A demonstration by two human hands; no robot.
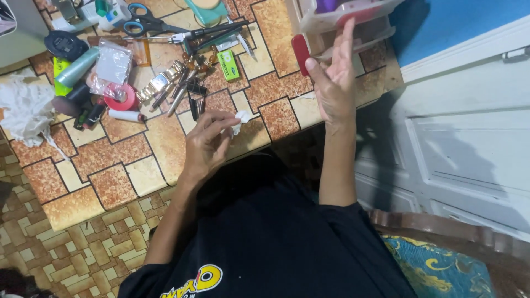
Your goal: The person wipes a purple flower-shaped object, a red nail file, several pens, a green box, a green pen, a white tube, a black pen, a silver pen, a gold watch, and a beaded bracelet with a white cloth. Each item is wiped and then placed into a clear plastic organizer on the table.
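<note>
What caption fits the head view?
Left hand pinches a white scrap; right hand lifted open over cluttered table.

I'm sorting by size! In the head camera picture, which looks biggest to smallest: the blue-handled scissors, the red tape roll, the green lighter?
1. Blue-handled scissors
2. Red tape roll
3. Green lighter, looks smallest, though close to the roll.

All lie on the patterned tabletop, so distance hardly matters.
</note>
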